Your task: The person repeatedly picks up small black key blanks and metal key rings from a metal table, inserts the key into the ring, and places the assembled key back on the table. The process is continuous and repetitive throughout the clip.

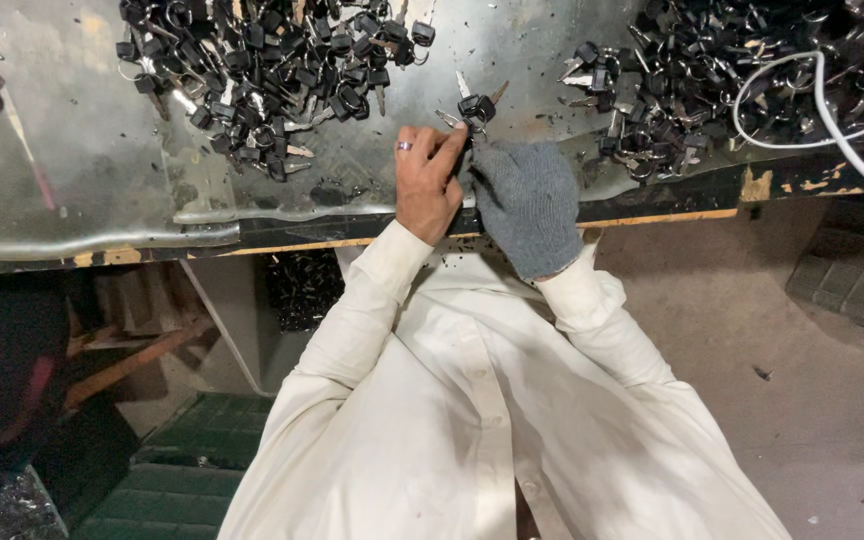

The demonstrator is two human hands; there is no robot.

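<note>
Worktop [82, 190]: dull scratched metal sheet, front edge worn. Left pile of black-headed keys [262, 70] lies on it, right pile of keys [712, 80] well apart, white cable [832, 120] looping over right pile. Metal filings scattered between.

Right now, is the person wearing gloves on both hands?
No: only the right hand wears a grey knit glove, while the left hand is bare with a ring, both holding a small bunch of keys.
</note>
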